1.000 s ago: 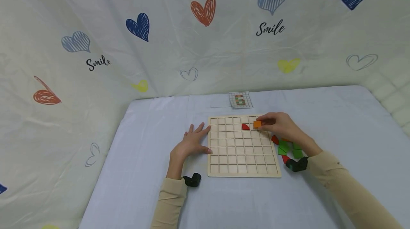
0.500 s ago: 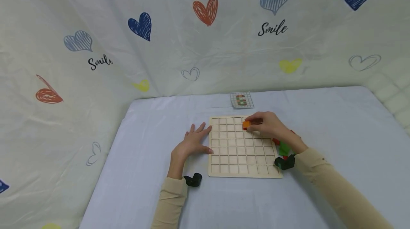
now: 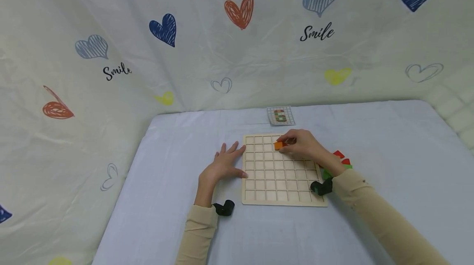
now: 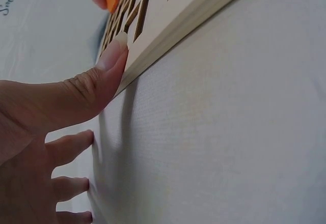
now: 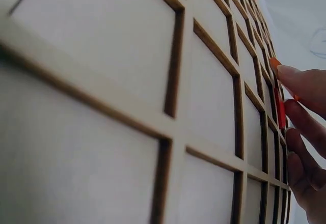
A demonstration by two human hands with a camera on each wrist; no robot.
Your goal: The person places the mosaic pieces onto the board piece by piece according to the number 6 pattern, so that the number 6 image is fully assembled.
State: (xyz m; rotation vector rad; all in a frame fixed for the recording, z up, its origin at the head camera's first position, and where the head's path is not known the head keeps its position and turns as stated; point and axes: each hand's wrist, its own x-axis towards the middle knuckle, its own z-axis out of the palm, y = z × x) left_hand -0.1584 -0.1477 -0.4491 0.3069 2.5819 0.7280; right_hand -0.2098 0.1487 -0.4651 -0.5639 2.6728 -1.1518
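Note:
A square wooden grid board (image 3: pixel 270 174) lies on the white-covered table. My right hand (image 3: pixel 301 143) is over its far part and pinches an orange square tile (image 3: pixel 278 145) between thumb and fingers, close over the cells. In the right wrist view a red tile (image 5: pixel 280 108) sits in a cell beside the orange one, under my fingers. My left hand (image 3: pixel 222 164) rests at the board's left edge with fingers spread. In the left wrist view its thumb (image 4: pixel 109 56) presses on the board's rim, while the other fingers stand on the cloth.
A small card (image 3: pixel 280 116) with a coloured grid pattern lies behind the board. Loose red tiles (image 3: pixel 338 154) and green tiles (image 3: pixel 327 174) lie right of the board, partly hidden by my right forearm. A white curtain (image 3: pixel 192 51) printed with hearts hangs behind the table.
My right hand has moved left across the board with the orange tile, past the red tile, which it now hides in the head view. The left hand has stayed at the board's edge.

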